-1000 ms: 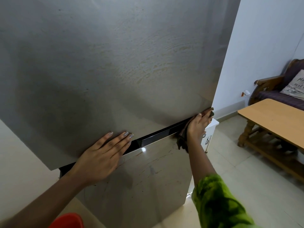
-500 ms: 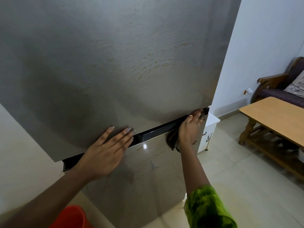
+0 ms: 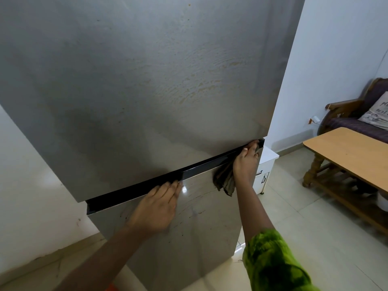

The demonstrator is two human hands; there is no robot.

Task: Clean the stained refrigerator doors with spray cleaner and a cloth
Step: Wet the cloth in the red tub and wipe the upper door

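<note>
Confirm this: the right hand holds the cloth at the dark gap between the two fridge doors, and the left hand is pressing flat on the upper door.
Not quite. The head view shows the left hand flat on the lower door, fingertips just reaching the dark gap, not on the upper door. The rest holds: the right hand holds the cloth at the gap.

Your left hand (image 3: 156,208) lies flat on the lower refrigerator door (image 3: 199,238), fingertips at the handle recess (image 3: 147,189) between it and the upper refrigerator door (image 3: 136,80). Your right hand (image 3: 245,164) presses a cloth (image 3: 225,180) at the recess's right end. Right of the refrigerator stands a small cabinet (image 3: 265,171); farther right, a wooden table (image 3: 352,156), with a sofa (image 3: 357,120) and cushion (image 3: 378,114) behind it.
</note>
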